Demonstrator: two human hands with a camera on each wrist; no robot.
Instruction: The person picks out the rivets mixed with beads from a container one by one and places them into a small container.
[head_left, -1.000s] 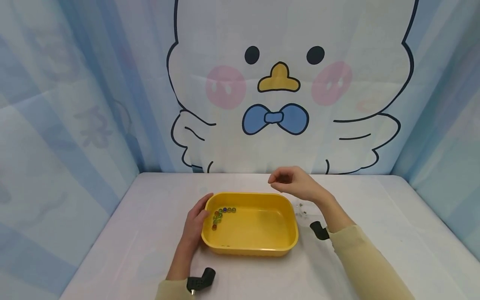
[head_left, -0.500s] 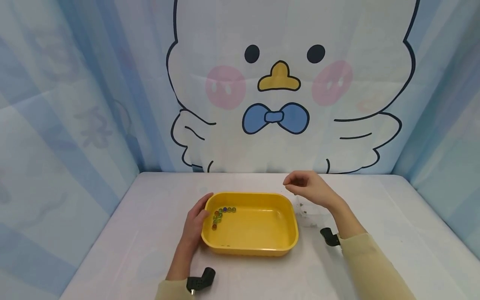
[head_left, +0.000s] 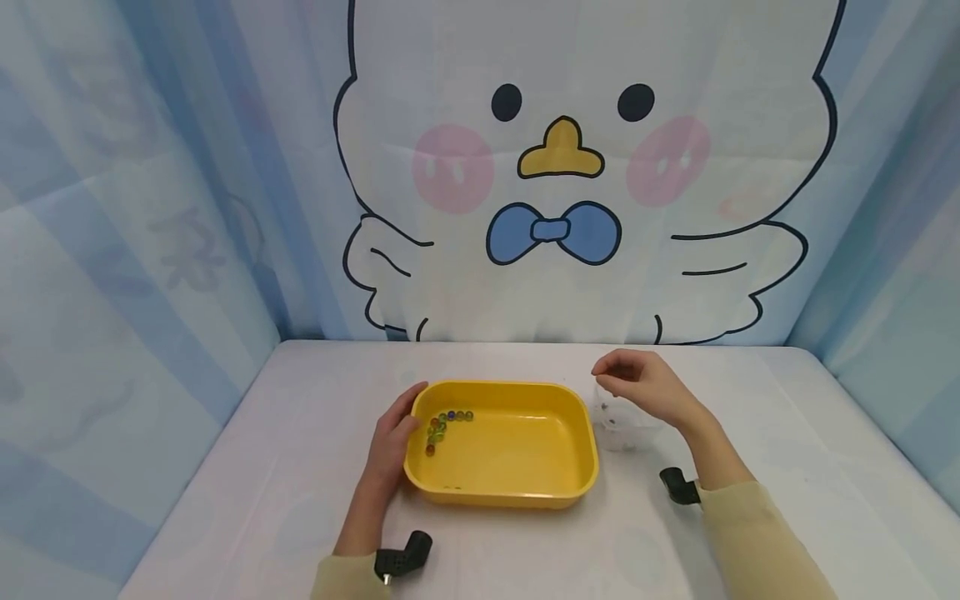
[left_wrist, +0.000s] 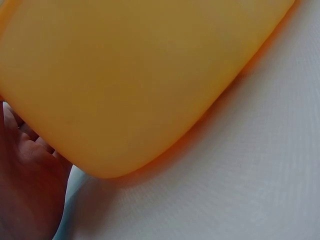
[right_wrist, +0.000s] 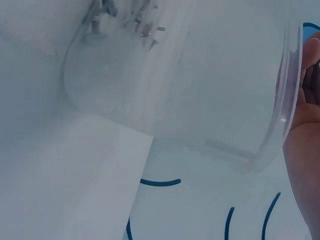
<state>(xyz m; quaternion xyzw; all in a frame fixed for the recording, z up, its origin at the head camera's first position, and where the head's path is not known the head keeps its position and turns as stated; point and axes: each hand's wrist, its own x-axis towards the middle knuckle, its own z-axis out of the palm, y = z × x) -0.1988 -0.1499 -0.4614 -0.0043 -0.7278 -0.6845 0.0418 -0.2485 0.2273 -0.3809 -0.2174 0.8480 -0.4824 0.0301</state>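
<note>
My left hand [head_left: 390,437] grips the left end of a yellow plastic tray [head_left: 502,502], thumb over the rim. Several glass marbles [head_left: 441,427], green, amber and blue, lie in a bent line along the tray's left and back sides. My right hand [head_left: 645,383] is over a clear plastic box [head_left: 630,437] just right of the tray, its fingers loosely curved and nothing visible between them. In the right wrist view, small metallic and reddish bits [right_wrist: 146,31] show in the box. The fingers are near its rim, but contact cannot be told.
Everything stands on a white table [head_left: 300,517]. A printed curtain [head_left: 558,292] with a cartoon bird hangs behind it, and curtains flank both sides. Black wrist cameras [head_left: 405,554] are strapped to both forearms.
My right hand has moved right and slightly down, from behind the tray's back right corner to over the clear box. The left hand still grips the tray; the marbles keep their layout.
</note>
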